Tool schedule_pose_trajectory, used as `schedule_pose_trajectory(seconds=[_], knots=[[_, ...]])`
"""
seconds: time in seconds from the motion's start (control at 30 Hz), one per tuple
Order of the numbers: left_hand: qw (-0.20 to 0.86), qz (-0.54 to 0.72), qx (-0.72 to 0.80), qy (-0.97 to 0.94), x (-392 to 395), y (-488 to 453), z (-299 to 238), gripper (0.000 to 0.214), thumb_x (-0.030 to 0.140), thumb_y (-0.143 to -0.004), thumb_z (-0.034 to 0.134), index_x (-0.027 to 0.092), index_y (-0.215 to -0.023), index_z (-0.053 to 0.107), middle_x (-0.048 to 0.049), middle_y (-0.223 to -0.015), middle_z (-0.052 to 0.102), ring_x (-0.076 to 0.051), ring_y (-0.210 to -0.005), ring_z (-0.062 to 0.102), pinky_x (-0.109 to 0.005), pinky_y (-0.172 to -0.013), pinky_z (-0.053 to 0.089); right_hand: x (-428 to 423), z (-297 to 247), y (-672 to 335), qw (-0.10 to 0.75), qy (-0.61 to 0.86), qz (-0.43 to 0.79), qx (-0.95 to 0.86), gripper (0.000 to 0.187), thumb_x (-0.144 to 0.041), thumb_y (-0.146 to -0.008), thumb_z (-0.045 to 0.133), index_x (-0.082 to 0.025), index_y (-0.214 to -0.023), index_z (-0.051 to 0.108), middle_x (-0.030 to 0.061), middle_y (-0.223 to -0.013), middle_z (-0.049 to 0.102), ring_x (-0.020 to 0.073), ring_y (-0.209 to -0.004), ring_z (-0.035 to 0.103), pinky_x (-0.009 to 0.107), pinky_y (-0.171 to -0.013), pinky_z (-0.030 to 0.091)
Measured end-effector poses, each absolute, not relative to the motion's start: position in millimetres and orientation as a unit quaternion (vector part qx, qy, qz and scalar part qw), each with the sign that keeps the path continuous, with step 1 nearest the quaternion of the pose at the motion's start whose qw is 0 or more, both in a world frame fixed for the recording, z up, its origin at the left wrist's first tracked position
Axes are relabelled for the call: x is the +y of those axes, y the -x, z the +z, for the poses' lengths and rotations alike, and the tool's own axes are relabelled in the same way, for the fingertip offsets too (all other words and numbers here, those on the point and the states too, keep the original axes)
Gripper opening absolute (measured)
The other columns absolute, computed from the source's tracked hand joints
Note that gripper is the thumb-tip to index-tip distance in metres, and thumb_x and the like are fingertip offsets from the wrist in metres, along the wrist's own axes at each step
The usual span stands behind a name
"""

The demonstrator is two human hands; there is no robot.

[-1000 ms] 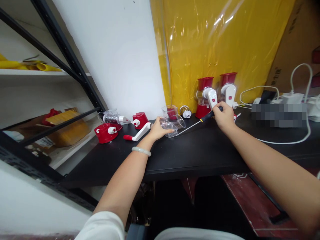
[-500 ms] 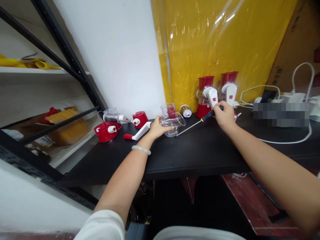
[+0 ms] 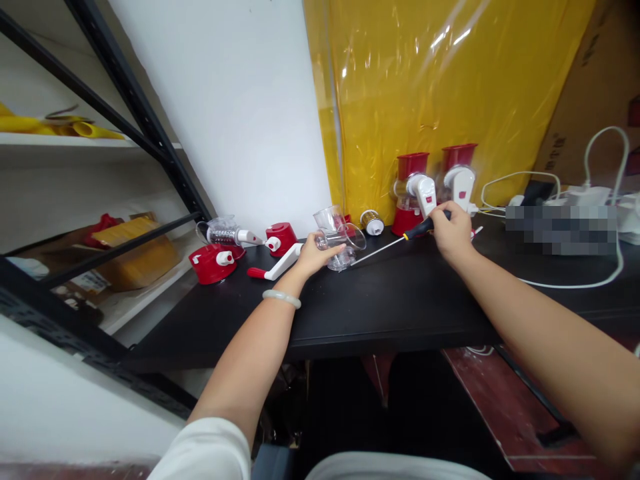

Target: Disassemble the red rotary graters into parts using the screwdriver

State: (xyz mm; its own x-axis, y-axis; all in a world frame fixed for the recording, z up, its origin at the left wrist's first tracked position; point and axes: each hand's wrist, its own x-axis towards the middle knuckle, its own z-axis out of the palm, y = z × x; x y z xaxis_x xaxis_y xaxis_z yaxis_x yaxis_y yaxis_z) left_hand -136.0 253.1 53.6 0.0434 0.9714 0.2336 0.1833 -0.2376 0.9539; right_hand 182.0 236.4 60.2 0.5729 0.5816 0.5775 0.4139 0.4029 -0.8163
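My left hand (image 3: 311,257) is closed around a clear plastic housing (image 3: 337,235) and holds it just above the black table (image 3: 380,300). A long screwdriver (image 3: 395,244) with a black and yellow handle is gripped in my right hand (image 3: 450,230), its thin shaft pointing left toward the clear housing. A white crank handle with a red knob (image 3: 274,267) lies on the table just left of my left hand. Behind my right hand stand two assembled red and white rotary graters (image 3: 435,187).
A red base (image 3: 213,263), a clear drum part with a white handle (image 3: 227,233) and a red cap (image 3: 280,239) lie at the table's left. A small metal drum (image 3: 371,222) sits by the yellow plastic sheet (image 3: 425,93). White cables (image 3: 565,280) run at right. Black shelving (image 3: 115,247) stands left.
My left hand has lifted the clear housing and drawn it slightly left. My right hand has raised the screwdriver handle a little, so the shaft tilts toward the housing.
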Motion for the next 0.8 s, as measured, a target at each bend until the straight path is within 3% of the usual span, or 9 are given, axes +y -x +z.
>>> schedule_pose_trajectory(seconds=[0.23,0.5,0.8], knots=[[0.36,0.508,0.469,-0.626,252,139,55,0.073,0.03,-0.053,0.098,0.021,-0.113,0.056,-0.008,-0.101,0.07,-0.025,-0.097,0.069,-0.04,-0.092,0.054,233,60,-180,0.694,0.542,0.031,-0.473,0.006,-0.026,-0.074,0.057,-0.022,-0.07,0.056,-0.0015,-0.063,0.052,0.0167,-0.062,0.05,0.03,-0.061,0.042],[0.32,0.496,0.469,-0.657,251,139,55,0.07,0.037,-0.059,0.094,0.022,-0.112,0.052,-0.0061,-0.098,0.068,-0.024,-0.094,0.069,-0.042,-0.091,0.053,225,60,-173,0.666,0.511,0.008,-0.543,0.01,-0.031,-0.075,0.058,-0.022,-0.077,0.057,-0.0008,-0.067,0.055,0.0148,-0.063,0.048,0.027,-0.06,0.04],[0.273,0.489,0.485,-0.672,242,140,64,0.072,0.04,-0.054,0.096,0.022,-0.107,0.05,-0.0073,-0.103,0.065,-0.028,-0.104,0.064,-0.046,-0.099,0.047,224,59,-171,0.647,0.523,0.006,-0.555,0.013,-0.032,-0.075,0.062,-0.021,-0.077,0.057,-0.0015,-0.064,0.053,0.014,-0.059,0.046,0.027,-0.058,0.036]])
